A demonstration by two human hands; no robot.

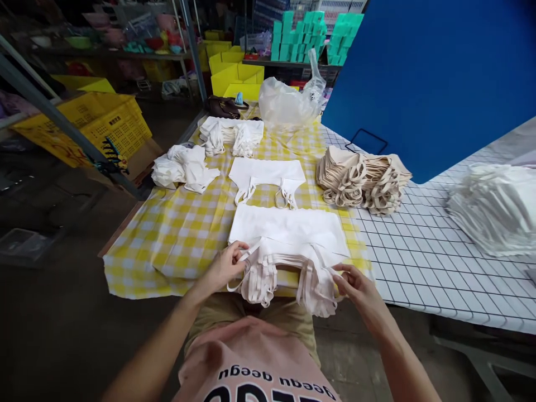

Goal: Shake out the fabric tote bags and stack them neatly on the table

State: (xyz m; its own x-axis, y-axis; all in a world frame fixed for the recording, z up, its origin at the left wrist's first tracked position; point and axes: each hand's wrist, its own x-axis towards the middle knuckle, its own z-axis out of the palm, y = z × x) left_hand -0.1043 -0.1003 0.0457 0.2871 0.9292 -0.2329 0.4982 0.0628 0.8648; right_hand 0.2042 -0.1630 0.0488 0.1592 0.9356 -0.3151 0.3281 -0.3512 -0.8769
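Note:
A stack of white camisoles lies at the table's near edge, its straps bunched and hanging toward me. My left hand pinches a strap at the stack's left side. On the right side, my right hand has its thumb and fingers closed on another strap. Just beyond the stack, a single white camisole is spread flat with its straps toward me. Farther back sits another white pile with straps. A crumpled white cloth heap rests to its left.
A beige strappy pile and a white stack lie to the right. A large blue board leans at the back right. A clear plastic bag and a dark handbag are at the far end. A yellow crate stands left.

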